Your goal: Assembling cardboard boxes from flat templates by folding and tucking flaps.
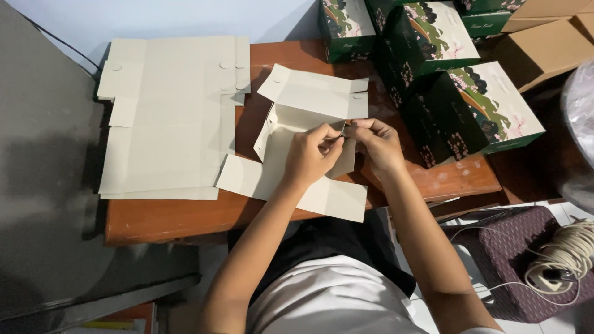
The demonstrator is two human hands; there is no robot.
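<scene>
nearest the person, at the front edge of the wooden table [173, 219], the left hand [311, 154] and right hand [377, 143] meet over a half-folded cardboard box blank [306, 111]. both sets of fingers are pinched together on a small flap at the blank's right side, thumbs pressing against fingertips. left of the blank, on the table, lies a stack of flat blanks [167, 117]. beyond and right of the blank stand finished green printed boxes [470, 111].
</scene>
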